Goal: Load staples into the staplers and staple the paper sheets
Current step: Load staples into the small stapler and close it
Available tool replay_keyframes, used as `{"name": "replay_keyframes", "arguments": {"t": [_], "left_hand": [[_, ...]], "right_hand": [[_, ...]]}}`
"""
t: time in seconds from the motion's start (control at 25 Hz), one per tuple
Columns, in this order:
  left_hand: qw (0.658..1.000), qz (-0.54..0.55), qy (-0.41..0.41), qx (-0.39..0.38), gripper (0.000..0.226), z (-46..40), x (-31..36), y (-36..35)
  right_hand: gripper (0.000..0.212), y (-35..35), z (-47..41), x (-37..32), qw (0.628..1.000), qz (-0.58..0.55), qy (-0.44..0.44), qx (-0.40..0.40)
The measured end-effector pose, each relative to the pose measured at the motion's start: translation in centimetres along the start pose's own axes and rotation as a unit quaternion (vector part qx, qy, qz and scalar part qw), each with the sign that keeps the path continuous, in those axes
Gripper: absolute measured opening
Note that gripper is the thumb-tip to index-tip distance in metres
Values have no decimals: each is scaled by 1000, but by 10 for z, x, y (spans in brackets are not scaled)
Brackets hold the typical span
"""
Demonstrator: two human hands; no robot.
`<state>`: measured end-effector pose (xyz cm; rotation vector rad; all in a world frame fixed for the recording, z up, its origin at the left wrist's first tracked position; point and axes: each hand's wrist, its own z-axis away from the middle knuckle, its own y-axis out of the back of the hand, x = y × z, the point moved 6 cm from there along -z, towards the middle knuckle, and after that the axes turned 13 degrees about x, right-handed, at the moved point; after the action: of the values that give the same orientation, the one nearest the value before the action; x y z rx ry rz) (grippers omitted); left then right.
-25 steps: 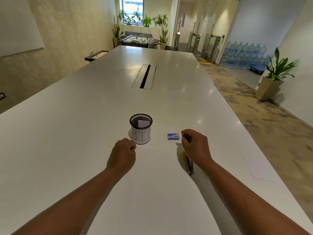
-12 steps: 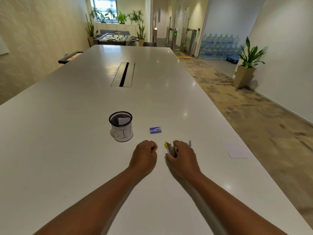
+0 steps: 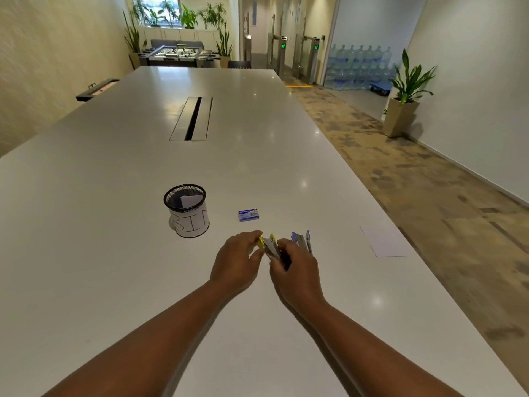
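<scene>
Two small staplers lie side by side on the white table (image 3: 114,253): a yellow-tipped stapler (image 3: 270,245) and a blue-tipped stapler (image 3: 303,241). My left hand (image 3: 237,262) pinches the yellow stapler's front end between thumb and fingers. My right hand (image 3: 296,272) curls over the rear of both staplers and hides their back halves. A small blue staple box (image 3: 248,215) sits just beyond them. A white paper sheet (image 3: 383,242) lies to the right, near the table's edge.
A black mesh cup (image 3: 187,210) with a "BIN" label and a paper slip inside stands left of the staple box. A cable slot (image 3: 192,118) runs down the table's middle. The table's right edge drops to carpet; a potted plant (image 3: 406,90) stands by the wall.
The view has shifted, so the items sit further right. My left hand moved from beside the cup onto the yellow stapler. My right hand pulled back from the staple box onto the staplers.
</scene>
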<state>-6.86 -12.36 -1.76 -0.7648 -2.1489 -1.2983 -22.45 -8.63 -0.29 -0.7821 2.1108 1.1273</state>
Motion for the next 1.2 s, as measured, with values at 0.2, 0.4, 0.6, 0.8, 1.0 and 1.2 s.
{"name": "replay_keyframes", "arguments": {"t": [0.2, 0.4, 0.6, 0.8, 1.0, 1.2], "left_hand": [[992, 120, 44, 2, 33, -1, 0, 4], [987, 158, -11, 14, 27, 3, 6, 9], [992, 118, 14, -37, 27, 4, 6, 3], [993, 106, -12, -56, 31, 8, 9, 5], [992, 113, -4, -48, 31, 8, 11, 3], [988, 152, -3, -40, 32, 8, 13, 4]], "right_hand": [[10, 2, -2, 3, 997, -62, -40, -8], [9, -17, -4, 0, 992, -70, -72, -82], [8, -16, -8, 8, 973, -163, -141, -79], [38, -24, -11, 1, 962, -171, -140, -159], [42, -27, -9, 4, 947, -242, -167, -133], [43, -27, -8, 5, 960, -219, -134, -108]]}}
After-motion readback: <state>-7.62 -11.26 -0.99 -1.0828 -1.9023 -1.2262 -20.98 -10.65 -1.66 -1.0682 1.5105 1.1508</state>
